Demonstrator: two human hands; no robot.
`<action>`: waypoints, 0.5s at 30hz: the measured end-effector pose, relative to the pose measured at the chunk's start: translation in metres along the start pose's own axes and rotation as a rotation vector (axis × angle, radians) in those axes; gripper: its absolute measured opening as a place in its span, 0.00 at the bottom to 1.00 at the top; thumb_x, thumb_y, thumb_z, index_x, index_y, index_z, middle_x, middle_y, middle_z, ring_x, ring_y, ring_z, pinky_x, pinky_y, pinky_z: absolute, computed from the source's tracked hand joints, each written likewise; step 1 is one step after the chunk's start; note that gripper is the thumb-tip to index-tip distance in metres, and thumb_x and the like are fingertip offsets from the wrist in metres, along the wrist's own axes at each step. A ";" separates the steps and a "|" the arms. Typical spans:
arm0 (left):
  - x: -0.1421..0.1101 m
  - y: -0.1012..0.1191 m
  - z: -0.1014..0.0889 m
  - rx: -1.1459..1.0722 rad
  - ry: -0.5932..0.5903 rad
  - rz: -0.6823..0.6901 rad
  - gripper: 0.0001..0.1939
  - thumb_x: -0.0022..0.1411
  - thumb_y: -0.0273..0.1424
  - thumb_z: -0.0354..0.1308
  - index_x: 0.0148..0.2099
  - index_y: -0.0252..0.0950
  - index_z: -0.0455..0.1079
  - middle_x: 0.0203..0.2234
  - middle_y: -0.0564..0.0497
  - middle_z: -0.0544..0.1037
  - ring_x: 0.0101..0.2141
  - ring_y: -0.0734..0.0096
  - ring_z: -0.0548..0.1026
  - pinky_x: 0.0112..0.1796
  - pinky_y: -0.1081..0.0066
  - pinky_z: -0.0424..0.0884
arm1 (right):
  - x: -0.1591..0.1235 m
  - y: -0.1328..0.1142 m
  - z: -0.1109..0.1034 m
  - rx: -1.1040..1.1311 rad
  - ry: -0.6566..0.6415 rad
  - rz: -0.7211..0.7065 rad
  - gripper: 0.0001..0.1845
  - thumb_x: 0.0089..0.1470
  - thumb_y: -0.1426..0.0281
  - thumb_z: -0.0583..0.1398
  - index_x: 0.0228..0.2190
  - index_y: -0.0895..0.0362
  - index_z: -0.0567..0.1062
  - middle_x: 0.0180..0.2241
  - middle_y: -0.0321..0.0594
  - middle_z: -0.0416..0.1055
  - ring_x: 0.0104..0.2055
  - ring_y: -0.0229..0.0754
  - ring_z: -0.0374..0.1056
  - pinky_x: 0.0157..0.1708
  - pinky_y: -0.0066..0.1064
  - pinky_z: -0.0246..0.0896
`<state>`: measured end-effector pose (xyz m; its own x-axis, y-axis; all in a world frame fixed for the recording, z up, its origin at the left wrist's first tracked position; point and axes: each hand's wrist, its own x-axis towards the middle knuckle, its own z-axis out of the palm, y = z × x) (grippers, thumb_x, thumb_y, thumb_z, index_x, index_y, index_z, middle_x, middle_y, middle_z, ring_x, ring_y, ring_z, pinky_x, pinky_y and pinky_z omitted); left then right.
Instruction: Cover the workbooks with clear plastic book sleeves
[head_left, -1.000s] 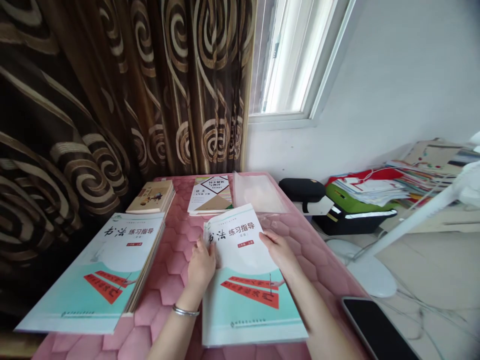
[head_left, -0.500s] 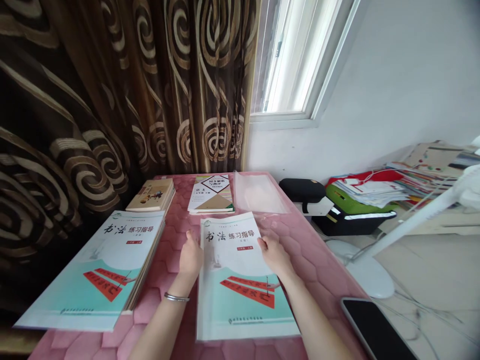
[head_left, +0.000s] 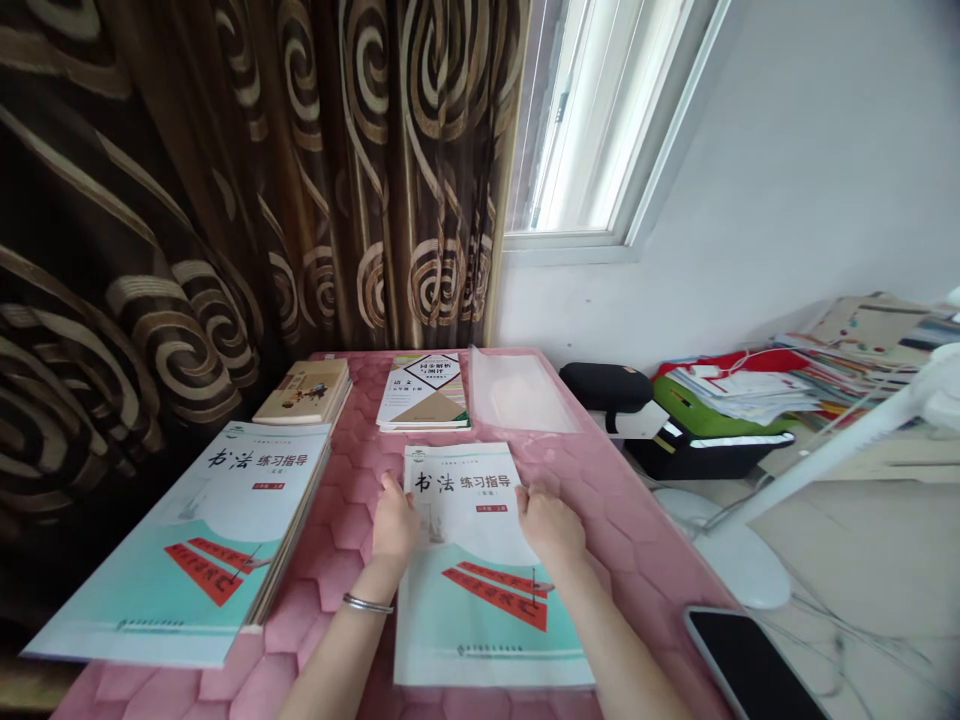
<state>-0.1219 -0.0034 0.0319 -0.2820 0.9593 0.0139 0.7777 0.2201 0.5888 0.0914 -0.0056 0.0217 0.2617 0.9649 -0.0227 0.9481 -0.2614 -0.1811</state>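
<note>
A calligraphy workbook (head_left: 480,555) with a white and teal cover and red banners lies face up in front of me. My left hand (head_left: 395,522) is closed at its left edge, thumb upward, with a silver bangle on the wrist. At the opposite edge, my right hand (head_left: 553,525) is closed on the workbook, its fingers partly hidden. A matching workbook (head_left: 202,540) tops a pile of books to the left.
Behind that pile sits a stack with a tan-covered book (head_left: 304,392). White exercise books (head_left: 424,392) and a clear plastic sheet (head_left: 517,390) lie at the back of the pink padded table (head_left: 330,580). A phone (head_left: 754,660) and a white lamp (head_left: 750,570) are at right.
The workbook has come down and straightened, its top edge now lower and nearer me. My left hand moved off its cover to the left, then back in against the edge.
</note>
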 end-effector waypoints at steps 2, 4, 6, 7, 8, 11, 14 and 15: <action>-0.001 0.001 0.003 0.004 0.023 0.019 0.25 0.59 0.17 0.45 0.60 0.22 0.54 0.52 0.26 0.68 0.46 0.56 0.77 0.45 0.66 0.70 | 0.000 0.000 0.003 -0.013 0.013 -0.005 0.19 0.65 0.66 0.46 0.44 0.65 0.70 0.35 0.57 0.77 0.42 0.53 0.75 0.37 0.38 0.65; -0.003 0.003 0.006 0.003 0.044 0.030 0.26 0.57 0.16 0.44 0.60 0.21 0.54 0.55 0.24 0.64 0.45 0.55 0.77 0.44 0.64 0.71 | -0.001 -0.001 0.005 -0.022 0.024 -0.012 0.19 0.65 0.66 0.46 0.43 0.65 0.70 0.35 0.57 0.77 0.42 0.53 0.75 0.36 0.37 0.66; -0.004 0.004 0.008 -0.037 0.050 0.020 0.24 0.60 0.19 0.45 0.59 0.21 0.55 0.54 0.23 0.65 0.46 0.53 0.77 0.45 0.62 0.71 | -0.002 -0.002 0.007 -0.028 0.052 -0.011 0.19 0.65 0.66 0.46 0.42 0.65 0.70 0.36 0.57 0.76 0.42 0.53 0.75 0.36 0.37 0.66; -0.003 0.004 0.008 -0.067 0.047 0.010 0.23 0.62 0.21 0.46 0.59 0.21 0.54 0.52 0.24 0.67 0.47 0.53 0.76 0.45 0.61 0.71 | -0.002 -0.003 0.007 -0.025 0.063 -0.008 0.19 0.65 0.66 0.46 0.41 0.66 0.71 0.37 0.57 0.76 0.42 0.53 0.75 0.35 0.37 0.66; -0.002 0.003 0.008 -0.101 0.039 0.002 0.23 0.63 0.23 0.47 0.59 0.22 0.54 0.50 0.26 0.70 0.47 0.53 0.76 0.45 0.62 0.71 | -0.003 -0.004 0.006 -0.019 0.069 -0.001 0.19 0.65 0.66 0.46 0.41 0.66 0.71 0.38 0.57 0.76 0.42 0.53 0.75 0.35 0.37 0.66; 0.002 -0.001 0.006 -0.178 0.021 -0.013 0.22 0.63 0.25 0.51 0.59 0.26 0.54 0.45 0.33 0.77 0.46 0.58 0.77 0.45 0.66 0.71 | -0.005 -0.007 0.003 0.008 0.051 0.023 0.19 0.65 0.65 0.46 0.41 0.66 0.71 0.37 0.57 0.76 0.40 0.53 0.75 0.34 0.37 0.65; 0.004 -0.004 0.004 -0.237 0.030 -0.004 0.19 0.63 0.24 0.52 0.56 0.30 0.57 0.46 0.36 0.77 0.46 0.61 0.77 0.46 0.68 0.71 | -0.007 -0.010 -0.003 0.035 0.018 0.044 0.21 0.65 0.64 0.46 0.41 0.66 0.71 0.36 0.56 0.77 0.40 0.54 0.75 0.35 0.38 0.65; 0.005 -0.004 0.003 -0.256 0.036 0.006 0.18 0.63 0.24 0.53 0.55 0.31 0.58 0.46 0.36 0.77 0.46 0.62 0.77 0.46 0.67 0.71 | -0.008 -0.011 -0.005 0.045 0.004 0.047 0.21 0.66 0.63 0.46 0.41 0.66 0.71 0.37 0.56 0.77 0.41 0.54 0.75 0.35 0.39 0.65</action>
<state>-0.1248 0.0007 0.0268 -0.3009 0.9526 0.0441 0.6133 0.1579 0.7739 0.0799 -0.0102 0.0290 0.3065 0.9514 -0.0278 0.9256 -0.3048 -0.2244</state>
